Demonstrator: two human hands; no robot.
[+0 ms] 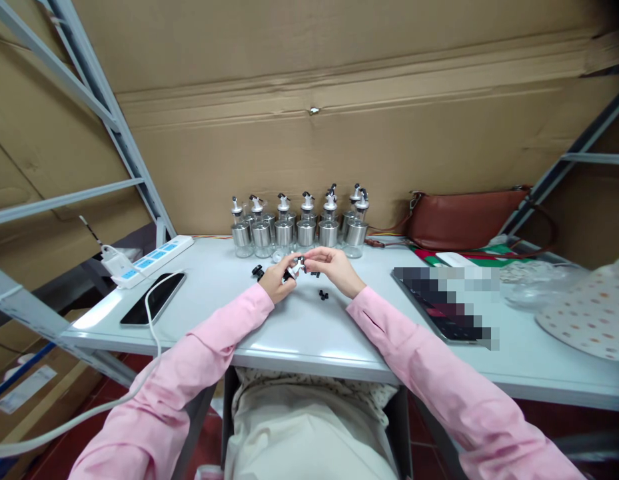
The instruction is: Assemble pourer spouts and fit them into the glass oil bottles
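Observation:
My left hand [276, 281] is closed around a white and black bottle pourer spout [296, 268], held just above the table. My right hand [338, 268] pinches at a small black piece [302, 260] at the spout's tip; the fingers partly cover it. Small black parts [324, 295] lie on the table below my right hand, and another black piece shows by its fingers. To the left of my left hand lies a black stopper-like part [258, 272]. Behind my hands, glass bottles with steel sleeves [306, 233] stand upright in rows, topped with similar spouts.
A phone [153, 299], a white cable [150, 307] and a power strip [154, 261] lie at left. To the right are a dark tablet-like device [429, 303], a brown bag [464, 219], clear plastic and a dotted cloth item [589, 313]. Cardboard [339, 147] walls the back.

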